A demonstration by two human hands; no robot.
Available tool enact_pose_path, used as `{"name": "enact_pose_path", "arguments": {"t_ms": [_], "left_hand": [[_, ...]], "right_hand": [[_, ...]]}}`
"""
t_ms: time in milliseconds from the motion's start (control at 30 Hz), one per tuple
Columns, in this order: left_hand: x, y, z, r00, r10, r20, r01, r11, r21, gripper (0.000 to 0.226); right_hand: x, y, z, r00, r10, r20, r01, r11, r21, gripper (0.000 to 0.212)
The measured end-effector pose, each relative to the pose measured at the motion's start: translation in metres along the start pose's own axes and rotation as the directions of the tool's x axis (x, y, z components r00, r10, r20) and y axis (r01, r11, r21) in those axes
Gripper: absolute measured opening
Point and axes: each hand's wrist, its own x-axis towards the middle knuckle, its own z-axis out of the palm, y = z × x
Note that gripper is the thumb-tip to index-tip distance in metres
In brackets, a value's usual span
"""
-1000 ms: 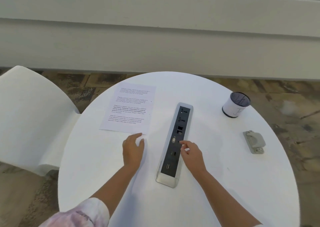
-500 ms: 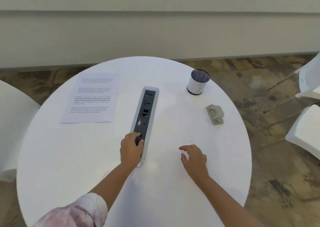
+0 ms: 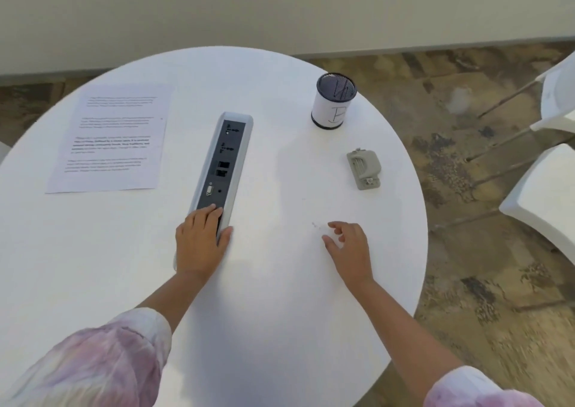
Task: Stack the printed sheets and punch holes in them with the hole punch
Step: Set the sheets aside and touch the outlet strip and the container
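A printed sheet (image 3: 115, 136) lies flat at the far left of the round white table (image 3: 280, 297). A small grey hole punch (image 3: 363, 168) sits near the table's right edge. My left hand (image 3: 199, 241) rests palm down on the near end of the grey socket strip (image 3: 222, 164), holding nothing. My right hand (image 3: 348, 248) hovers low over the bare table top, fingers loosely curled and apart, empty. It is well short of the hole punch, which lies ahead and slightly to its right.
A white cup with a dark mesh top (image 3: 333, 101) stands at the back right, beyond the punch. White chairs (image 3: 547, 195) stand to the right on the patterned floor. A pale wall runs behind the table.
My view has swung right. The left hand left the sheet's corner and now lies on the socket strip. The right hand moved off the strip to the right, toward the punch.
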Motion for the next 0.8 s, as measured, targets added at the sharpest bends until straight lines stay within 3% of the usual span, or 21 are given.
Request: {"name": "enact_pose_path", "arguments": {"t_ms": [800], "left_hand": [[0.010,0.002,0.010,0.989,-0.113,-0.100,0.108,0.993,-0.050,0.047]], "right_hand": [[0.053,-0.007,0.010,0.978,-0.191,0.087,0.195,0.980,-0.035,0.012]]}}
